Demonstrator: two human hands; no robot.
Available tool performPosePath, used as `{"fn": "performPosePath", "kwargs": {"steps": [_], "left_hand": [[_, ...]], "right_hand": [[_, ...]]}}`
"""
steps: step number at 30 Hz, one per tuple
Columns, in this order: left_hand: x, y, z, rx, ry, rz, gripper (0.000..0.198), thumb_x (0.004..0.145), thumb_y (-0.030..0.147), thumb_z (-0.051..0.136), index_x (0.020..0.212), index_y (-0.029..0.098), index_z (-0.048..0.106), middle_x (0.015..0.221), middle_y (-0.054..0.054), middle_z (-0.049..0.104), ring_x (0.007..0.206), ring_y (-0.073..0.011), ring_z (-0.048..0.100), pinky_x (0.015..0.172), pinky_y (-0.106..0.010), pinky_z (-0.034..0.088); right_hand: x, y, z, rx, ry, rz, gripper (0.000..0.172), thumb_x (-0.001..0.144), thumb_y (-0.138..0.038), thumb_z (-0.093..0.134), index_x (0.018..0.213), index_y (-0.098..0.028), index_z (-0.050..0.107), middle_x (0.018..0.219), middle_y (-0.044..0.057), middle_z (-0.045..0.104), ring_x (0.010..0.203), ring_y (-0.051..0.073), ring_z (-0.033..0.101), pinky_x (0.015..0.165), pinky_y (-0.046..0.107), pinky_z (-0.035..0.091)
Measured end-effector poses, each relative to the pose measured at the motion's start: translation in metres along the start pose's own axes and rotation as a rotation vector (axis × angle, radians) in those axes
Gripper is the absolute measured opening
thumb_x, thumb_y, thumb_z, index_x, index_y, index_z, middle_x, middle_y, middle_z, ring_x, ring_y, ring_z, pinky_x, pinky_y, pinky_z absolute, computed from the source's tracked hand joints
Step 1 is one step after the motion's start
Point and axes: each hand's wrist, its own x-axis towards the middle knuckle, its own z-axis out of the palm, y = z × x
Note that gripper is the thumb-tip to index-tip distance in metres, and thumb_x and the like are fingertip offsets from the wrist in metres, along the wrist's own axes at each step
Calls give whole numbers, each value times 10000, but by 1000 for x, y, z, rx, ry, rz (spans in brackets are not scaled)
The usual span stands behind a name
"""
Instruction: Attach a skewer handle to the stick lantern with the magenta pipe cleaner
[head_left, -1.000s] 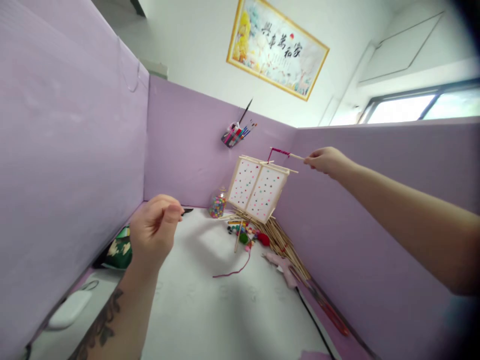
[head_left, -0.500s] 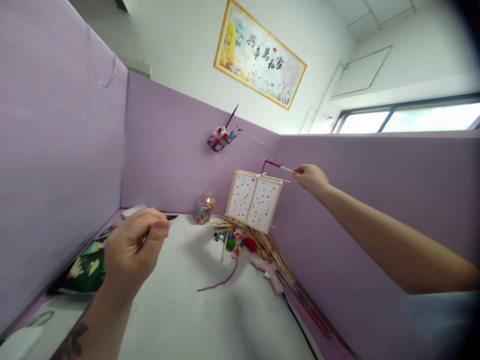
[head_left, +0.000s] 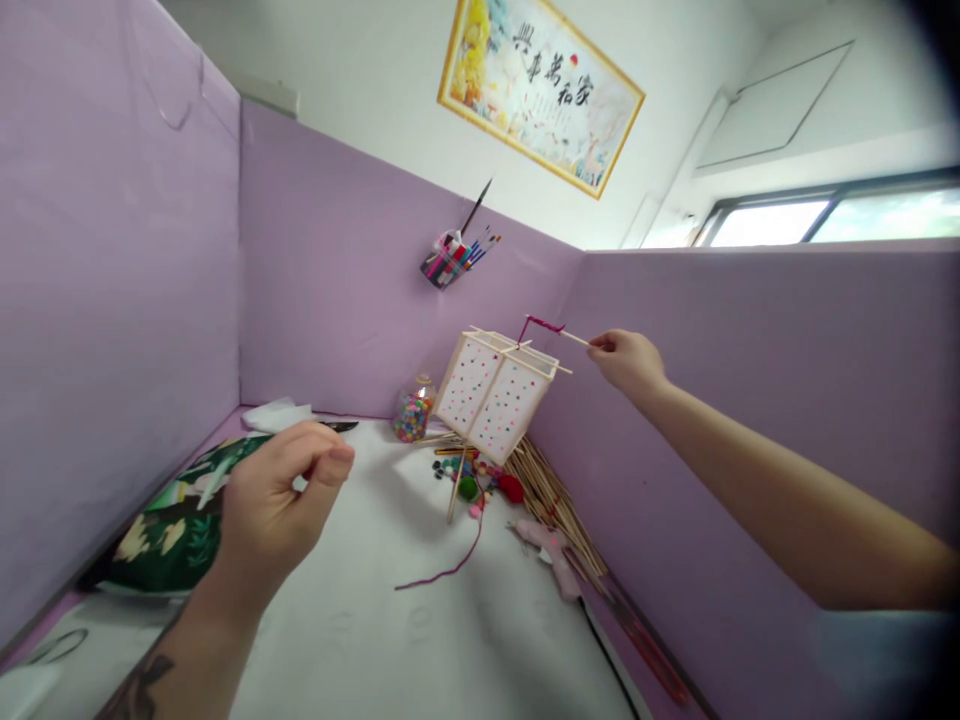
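My right hand (head_left: 627, 362) pinches the end of a thin wooden stick (head_left: 574, 338) with dark red yarn (head_left: 541, 324) wound round its far part. From that yarn hangs a box-shaped lantern (head_left: 495, 395) with a pale wooden frame and white sides dotted in colours; it tilts above the table. My left hand (head_left: 281, 505) is raised over the left of the table, its fingers curled and thumb pressed to them. Whether anything is between those fingertips is too small to tell. A long strand of dark red yarn (head_left: 450, 570) lies on the white table.
Behind the lantern stands a jar of coloured beads (head_left: 412, 412). Bundled sticks (head_left: 551, 500), pompoms (head_left: 469, 488) and a pink glue gun (head_left: 550, 555) lie at the right. A green patterned bag (head_left: 169, 530) is at the left. A pen holder (head_left: 448, 262) hangs on the purple partition (head_left: 337, 260).
The lantern has swung and turned slightly, tilting more, and its top shows more. The camera view has shifted a little. Both hands keep nearly the same pose.
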Motion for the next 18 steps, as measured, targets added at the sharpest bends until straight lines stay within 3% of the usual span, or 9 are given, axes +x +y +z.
{"fn": "performPosePath", "kwargs": {"steps": [3,6,9,11,13,15,18], "left_hand": [[3,-8,5,45,-17,-45,227,881,252,532,666,192,573,709,13,592,674,-118,555,624,-243,420],[3,-22,18,114,-120,-196,249,880,337,495,710,197,614,743,-10,627,712,-149,577,622,-257,437],[-4,-47,42,76,-259,-359,276,838,421,514,927,209,666,1002,-64,663,986,-229,591,860,-367,476],[-12,-68,60,12,-254,-434,473,787,487,554,1154,193,608,1262,-118,579,1222,-287,483,1063,-474,349],[-19,-88,73,-18,-216,-504,690,754,593,544,1275,141,521,1388,-183,471,1333,-341,371,1121,-532,253],[-23,-104,76,-58,-183,-571,814,769,704,439,1314,101,474,1404,-225,445,1346,-362,361,1119,-543,259],[-20,-115,65,-156,-143,-617,886,810,777,218,1325,98,462,1364,-214,503,1298,-321,449,1088,-476,354]], "right_hand": [[2,-5,-1,67,20,-46,230,770,-303,574,913,-194,718,815,56,706,701,193,614,575,287,390],[2,-14,-8,175,35,-114,193,744,-306,614,864,-196,716,744,46,684,673,187,605,581,287,409],[-4,-26,-17,246,4,-160,156,728,-294,634,827,-204,713,708,34,665,633,173,587,575,287,414],[-11,-34,-21,276,-25,-176,146,725,-287,638,821,-205,711,684,26,652,606,161,569,558,281,408],[-18,-41,-22,297,-51,-184,146,722,-288,640,819,-203,710,660,18,637,582,151,549,537,274,398],[-24,-46,-22,317,-86,-187,150,724,-291,637,818,-198,709,650,15,629,565,143,533,519,267,390],[-29,-53,-21,342,-136,-199,150,725,-285,630,810,-188,706,638,15,624,547,133,515,498,258,377]]}}
